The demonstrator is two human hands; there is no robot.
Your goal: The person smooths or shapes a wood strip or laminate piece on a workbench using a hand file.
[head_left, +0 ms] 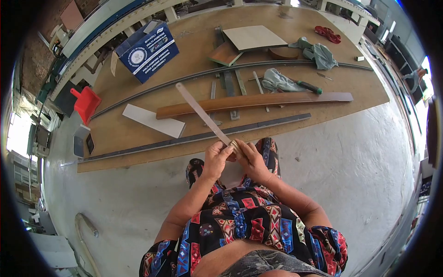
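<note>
Gripping one end of a thin strip (203, 115), left hand (216, 159) and right hand (249, 159) sit above bare floor (350, 157).

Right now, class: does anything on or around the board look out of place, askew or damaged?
Nothing looks damaged or spilled. Both hands, left hand and right hand, grip one end of a pale strip. On the plywood board, the blue box sits askew, and rags and offcuts lie loose: untidy, not odd.

Left hand (216, 159) and right hand (249, 160): both grip the near end of a pale flat strip (200, 113). Behind, on plywood sheet (138, 134): long wooden plank (240, 102), blue carton (148, 50), white tile (153, 120), red dustpan (86, 103).
</note>
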